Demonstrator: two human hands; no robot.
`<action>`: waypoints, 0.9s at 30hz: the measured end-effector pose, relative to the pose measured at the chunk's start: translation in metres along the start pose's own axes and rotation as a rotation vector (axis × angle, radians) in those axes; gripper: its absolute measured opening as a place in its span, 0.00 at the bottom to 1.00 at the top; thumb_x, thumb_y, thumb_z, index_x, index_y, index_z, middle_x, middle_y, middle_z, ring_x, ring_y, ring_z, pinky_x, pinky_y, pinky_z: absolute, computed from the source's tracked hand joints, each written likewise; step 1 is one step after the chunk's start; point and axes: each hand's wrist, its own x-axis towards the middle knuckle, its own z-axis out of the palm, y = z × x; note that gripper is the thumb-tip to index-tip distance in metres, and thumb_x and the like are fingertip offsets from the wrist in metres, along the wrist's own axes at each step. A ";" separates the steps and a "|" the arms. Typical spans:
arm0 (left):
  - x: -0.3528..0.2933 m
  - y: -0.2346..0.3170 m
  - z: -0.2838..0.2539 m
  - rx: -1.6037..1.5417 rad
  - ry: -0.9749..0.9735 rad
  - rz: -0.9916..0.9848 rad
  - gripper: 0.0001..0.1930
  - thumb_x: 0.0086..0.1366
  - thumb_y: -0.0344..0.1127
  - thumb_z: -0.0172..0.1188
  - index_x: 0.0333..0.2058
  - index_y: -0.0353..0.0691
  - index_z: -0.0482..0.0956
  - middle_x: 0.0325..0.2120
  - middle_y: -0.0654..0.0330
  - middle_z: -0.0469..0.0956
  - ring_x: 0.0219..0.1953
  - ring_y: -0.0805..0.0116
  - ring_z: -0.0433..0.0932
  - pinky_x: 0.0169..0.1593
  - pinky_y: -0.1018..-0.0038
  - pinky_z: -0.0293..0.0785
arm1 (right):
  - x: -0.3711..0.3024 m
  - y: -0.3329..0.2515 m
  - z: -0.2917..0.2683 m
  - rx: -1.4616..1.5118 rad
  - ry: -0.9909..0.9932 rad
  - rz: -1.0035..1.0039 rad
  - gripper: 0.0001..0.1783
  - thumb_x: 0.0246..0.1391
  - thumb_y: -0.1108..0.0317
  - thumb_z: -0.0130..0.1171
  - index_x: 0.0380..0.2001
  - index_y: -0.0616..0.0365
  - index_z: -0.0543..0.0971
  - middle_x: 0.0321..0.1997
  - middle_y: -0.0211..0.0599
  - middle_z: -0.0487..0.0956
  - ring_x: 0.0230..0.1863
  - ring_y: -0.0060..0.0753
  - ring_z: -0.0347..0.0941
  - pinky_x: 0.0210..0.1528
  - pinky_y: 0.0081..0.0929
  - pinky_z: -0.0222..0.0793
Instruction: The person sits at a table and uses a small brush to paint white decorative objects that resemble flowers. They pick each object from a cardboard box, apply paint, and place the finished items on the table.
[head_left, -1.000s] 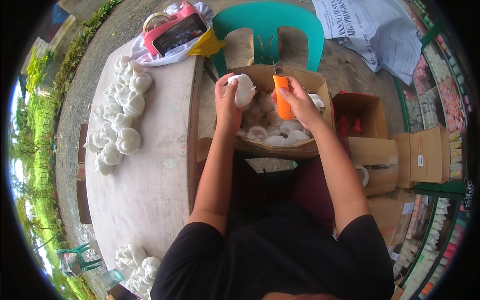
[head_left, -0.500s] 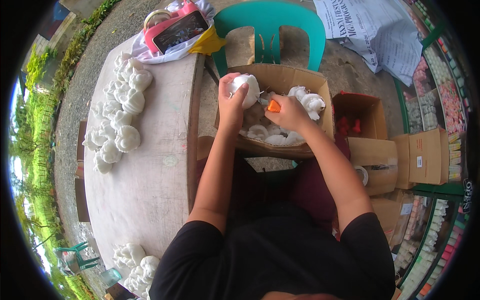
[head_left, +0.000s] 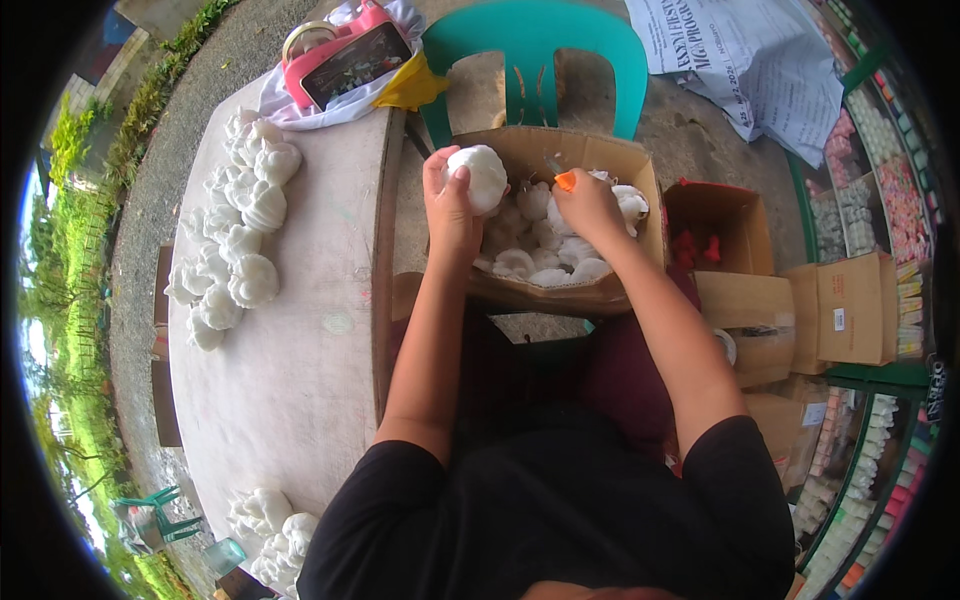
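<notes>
Left hand (head_left: pixel 450 204) curled round white lump (head_left: pixel 479 177); right hand (head_left: pixel 590 209) clenched round orange-handled cutter (head_left: pixel 566 181).

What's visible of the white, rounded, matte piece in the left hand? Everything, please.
The white, rounded, matte piece is roughly ball-shaped, its visible face bulging and fairly smooth; no separate parts can be made out. It could be plaster or ceramic, but the material is uncertain. The bare left hand holds it up, thumb across its lower left, fingers around its left edge and partly hidden behind. It appears over the left side of the open brown cardboard box.
</notes>
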 end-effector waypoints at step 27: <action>0.002 -0.010 -0.005 0.346 0.107 0.214 0.21 0.61 0.39 0.60 0.49 0.41 0.63 0.47 0.55 0.72 0.48 0.67 0.70 0.53 0.71 0.67 | -0.032 -0.040 0.008 0.022 -0.113 -0.144 0.14 0.49 0.60 0.57 0.33 0.60 0.77 0.33 0.51 0.80 0.37 0.55 0.77 0.40 0.45 0.73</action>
